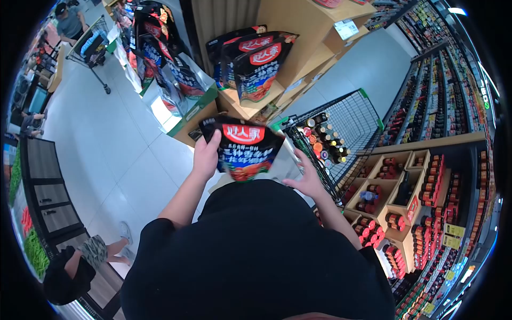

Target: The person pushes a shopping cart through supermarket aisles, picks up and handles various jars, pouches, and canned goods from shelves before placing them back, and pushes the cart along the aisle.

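A black food pouch (244, 149) with a red logo and a blue and red lower part is in front of my chest. My left hand (207, 156) grips its left edge, thumb on the front. My right hand (306, 173) is right of the pouch, apart from it, with thumb and fingers spread and nothing in them. Similar pouches (258, 66) stand upright on a wooden shelf (242, 106) just beyond. Past my right hand is a shopping cart (360, 122) holding several bottles and jars (322, 144).
More pouches (160, 53) fill a display at the upper left. Wooden crates of red-lidded jars (373, 226) and long bottle shelves (437, 90) line the right. One person (90, 256) is at lower left, another (69, 24) near a cart (90, 48) at upper left.
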The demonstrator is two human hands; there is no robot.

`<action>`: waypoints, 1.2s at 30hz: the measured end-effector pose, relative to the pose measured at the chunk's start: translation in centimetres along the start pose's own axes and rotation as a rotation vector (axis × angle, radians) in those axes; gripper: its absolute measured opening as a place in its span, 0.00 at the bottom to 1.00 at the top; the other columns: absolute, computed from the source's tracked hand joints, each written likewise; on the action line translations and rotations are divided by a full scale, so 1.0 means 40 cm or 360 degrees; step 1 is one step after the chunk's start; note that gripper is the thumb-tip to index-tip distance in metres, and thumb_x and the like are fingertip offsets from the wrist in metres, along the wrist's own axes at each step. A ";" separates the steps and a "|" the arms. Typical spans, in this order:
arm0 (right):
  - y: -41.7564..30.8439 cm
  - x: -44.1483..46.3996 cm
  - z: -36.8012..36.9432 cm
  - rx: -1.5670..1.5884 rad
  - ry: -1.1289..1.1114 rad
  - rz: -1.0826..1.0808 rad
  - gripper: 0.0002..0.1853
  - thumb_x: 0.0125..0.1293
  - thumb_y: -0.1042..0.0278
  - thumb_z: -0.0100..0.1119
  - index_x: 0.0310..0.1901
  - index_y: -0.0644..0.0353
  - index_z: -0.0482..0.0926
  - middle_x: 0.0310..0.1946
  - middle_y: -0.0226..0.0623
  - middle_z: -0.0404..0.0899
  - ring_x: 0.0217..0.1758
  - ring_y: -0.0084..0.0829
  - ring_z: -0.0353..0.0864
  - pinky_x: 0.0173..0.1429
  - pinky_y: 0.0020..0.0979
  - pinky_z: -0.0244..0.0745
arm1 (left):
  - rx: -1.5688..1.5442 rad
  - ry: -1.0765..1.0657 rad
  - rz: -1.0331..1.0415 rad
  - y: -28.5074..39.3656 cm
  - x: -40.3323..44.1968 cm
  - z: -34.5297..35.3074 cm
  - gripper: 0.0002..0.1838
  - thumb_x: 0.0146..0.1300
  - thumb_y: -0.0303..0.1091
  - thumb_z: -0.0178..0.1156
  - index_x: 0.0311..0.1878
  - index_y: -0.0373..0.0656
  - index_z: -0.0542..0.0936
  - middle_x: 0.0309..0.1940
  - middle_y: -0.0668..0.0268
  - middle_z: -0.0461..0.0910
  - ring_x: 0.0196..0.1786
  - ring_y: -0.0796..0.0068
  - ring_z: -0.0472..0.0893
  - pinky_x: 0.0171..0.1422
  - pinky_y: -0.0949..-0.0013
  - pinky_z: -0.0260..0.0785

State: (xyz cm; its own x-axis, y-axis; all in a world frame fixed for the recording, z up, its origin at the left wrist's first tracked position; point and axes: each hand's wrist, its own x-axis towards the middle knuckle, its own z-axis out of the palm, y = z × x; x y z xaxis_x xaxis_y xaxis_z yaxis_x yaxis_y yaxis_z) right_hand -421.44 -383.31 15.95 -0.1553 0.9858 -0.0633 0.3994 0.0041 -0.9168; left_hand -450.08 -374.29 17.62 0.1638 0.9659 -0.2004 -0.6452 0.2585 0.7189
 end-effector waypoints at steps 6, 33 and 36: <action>-0.118 0.057 -0.028 0.0281 0.0151 0.0305 0.22 0.65 0.62 0.71 0.56 0.65 0.79 0.49 0.36 0.85 0.50 0.23 0.83 0.58 0.29 0.76 | -0.0330 -0.0428 -0.0141 0.051 0.045 0.156 0.20 0.78 0.38 0.50 0.67 0.42 0.70 0.62 0.64 0.77 0.64 0.71 0.76 0.69 0.63 0.67; -0.141 -0.021 -0.116 0.0608 0.0540 0.0331 0.19 0.60 0.80 0.70 0.53 0.66 0.79 0.46 0.34 0.84 0.49 0.23 0.82 0.56 0.27 0.76 | 0.1139 -0.0921 -0.0394 -0.055 0.039 0.223 0.14 0.72 0.32 0.60 0.56 0.38 0.82 0.46 0.60 0.86 0.47 0.72 0.84 0.54 0.66 0.75; 0.023 -0.040 -0.076 -0.0054 0.0354 0.0483 0.22 0.56 0.68 0.74 0.52 0.65 0.81 0.49 0.39 0.84 0.51 0.28 0.82 0.55 0.30 0.75 | 0.1839 -0.0969 -0.0071 -0.113 0.041 0.075 0.15 0.70 0.31 0.55 0.57 0.51 0.83 0.47 0.55 0.85 0.49 0.54 0.85 0.52 0.60 0.76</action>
State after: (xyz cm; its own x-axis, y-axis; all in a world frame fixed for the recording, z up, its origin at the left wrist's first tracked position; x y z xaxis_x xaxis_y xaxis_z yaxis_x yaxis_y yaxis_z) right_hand -418.10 -384.38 16.41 0.1728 0.9554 -0.2394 0.4272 -0.2917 -0.8558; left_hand -444.66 -373.86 16.06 0.6741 0.7277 -0.1262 0.3294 -0.1433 0.9333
